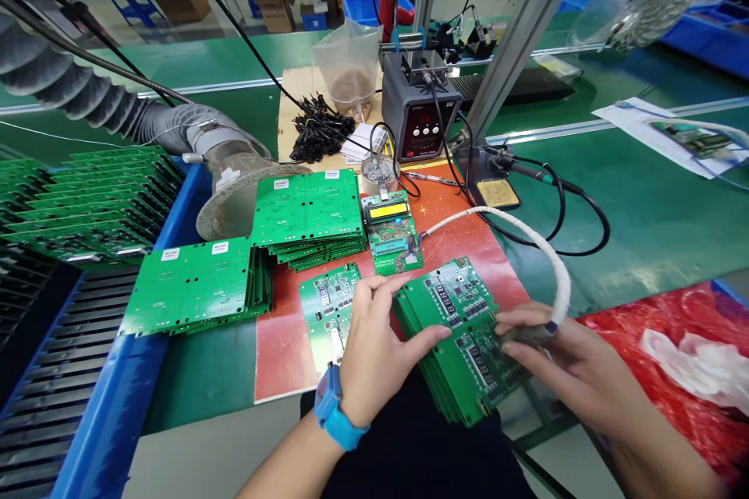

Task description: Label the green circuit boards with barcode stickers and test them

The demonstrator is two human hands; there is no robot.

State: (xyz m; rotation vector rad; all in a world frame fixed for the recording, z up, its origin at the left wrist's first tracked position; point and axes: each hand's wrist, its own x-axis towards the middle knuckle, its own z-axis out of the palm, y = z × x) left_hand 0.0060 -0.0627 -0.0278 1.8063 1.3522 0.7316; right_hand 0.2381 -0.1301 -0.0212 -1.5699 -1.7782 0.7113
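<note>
Pinching a stack of green circuit boards (462, 343) between both hands, your left hand (374, 351) lies loosely curled on its near-left edge with the fingers spread across the top board, while your right hand (562, 362) grips the right edge together with a small dark connector on a white-wrapped cable (550, 249). That stack sits just in front of you over the red mat (281, 343), its long axis running from ten o'clock to four o'clock. Another single board (328, 304) lies flat just at nine o'clock of your left hand.
</note>
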